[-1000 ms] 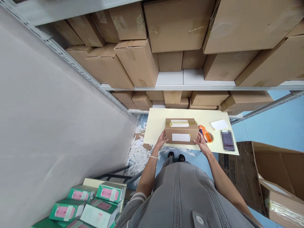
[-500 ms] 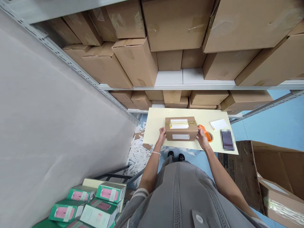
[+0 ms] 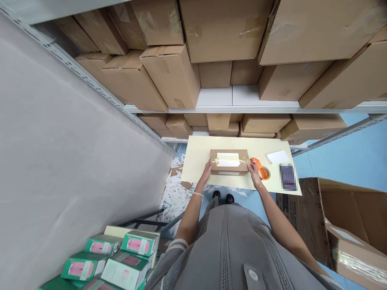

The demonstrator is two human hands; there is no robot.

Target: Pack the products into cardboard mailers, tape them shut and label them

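A closed cardboard box (image 3: 216,169) sits at the near part of a pale yellow table (image 3: 196,149). Shiny clear tape runs along its top over a white label (image 3: 231,160), and a second white label shows on its near side. My left hand (image 3: 207,170) grips the box's left end. My right hand (image 3: 253,172) grips the opposite end, fingers against the cardboard. Just beyond my right hand lies an orange tape dispenser (image 3: 260,169) with a roll of tape in it.
A white sheet (image 3: 277,157) and a blurred dark rectangular item (image 3: 288,177) lie at the table's right. Shelves (image 3: 250,109) full of cardboard boxes rise behind. A large open carton (image 3: 313,225) stands at right; green boxes (image 3: 140,244) are stacked lower left. Paper shreds (image 3: 175,191) litter the floor.
The box has tipped so that its top faces me more and its near side shows less. Both hands have moved slightly with it and keep their hold.
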